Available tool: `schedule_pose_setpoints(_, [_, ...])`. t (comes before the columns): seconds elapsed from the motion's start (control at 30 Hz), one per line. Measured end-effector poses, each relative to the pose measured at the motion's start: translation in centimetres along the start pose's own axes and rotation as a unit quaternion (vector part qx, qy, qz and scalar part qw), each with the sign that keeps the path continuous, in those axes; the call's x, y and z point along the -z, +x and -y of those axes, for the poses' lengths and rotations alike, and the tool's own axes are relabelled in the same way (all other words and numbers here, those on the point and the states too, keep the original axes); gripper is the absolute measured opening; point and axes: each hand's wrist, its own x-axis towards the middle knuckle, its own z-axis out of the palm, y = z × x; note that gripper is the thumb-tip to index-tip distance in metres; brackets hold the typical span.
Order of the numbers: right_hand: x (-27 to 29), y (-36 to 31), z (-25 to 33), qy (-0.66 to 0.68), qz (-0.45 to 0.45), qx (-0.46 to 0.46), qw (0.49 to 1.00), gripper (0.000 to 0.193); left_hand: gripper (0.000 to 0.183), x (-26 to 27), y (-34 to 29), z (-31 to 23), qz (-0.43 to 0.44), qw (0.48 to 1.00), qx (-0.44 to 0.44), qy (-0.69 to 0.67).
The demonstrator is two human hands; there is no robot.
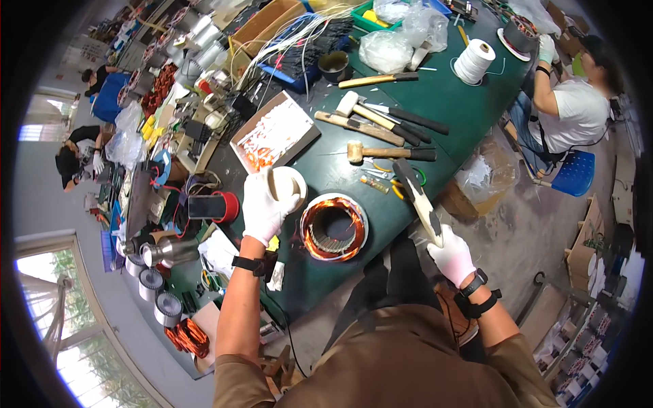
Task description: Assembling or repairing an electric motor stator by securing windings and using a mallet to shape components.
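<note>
My left hand, in a white glove, is closed around the edge of a round cream-coloured roll-like piece over the table. A wound motor stator, with copper coils around a hollow core, stands just to its right. In my gloved right hand, beyond the table's front edge, is the lower end of a long hand tool. Its far part is black and its near part cream; its exact kind is unclear. Both hands are apart from the stator.
Several hammers and mallets lie behind the stator, with orange-handled scissors nearer. A box of small white pieces sits at the back left. A white string spool stands far right. A co-worker sits across the corner.
</note>
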Motion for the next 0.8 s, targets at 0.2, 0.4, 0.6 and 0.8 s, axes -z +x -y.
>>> schedule_pose_setpoints(0.2, [1.7,-0.9,-2.7,0.050,0.048,-0.120,0.990,0.033,0.083,-3.5,4.3,-1.1,0.091,0.996,-0.006,-0.017])
schedule_pose_setpoints(0.4, [3.5,1.0,-3.3,0.052,0.040,-0.108,0.992,0.032,0.089,-5.3,6.1,-1.0,0.116,0.993,-0.011,0.013])
schedule_pose_setpoints(0.6, [5.5,9.2,-4.6,-0.037,0.053,-0.046,0.997,0.027,0.084,-0.6,4.7,0.7,0.090,0.996,-0.014,-0.019])
schedule_pose_setpoints(0.8, [7.7,22.0,-6.9,-0.129,0.050,0.035,0.990,0.037,0.066,5.2,-6.8,4.9,0.205,0.953,0.192,-0.112])
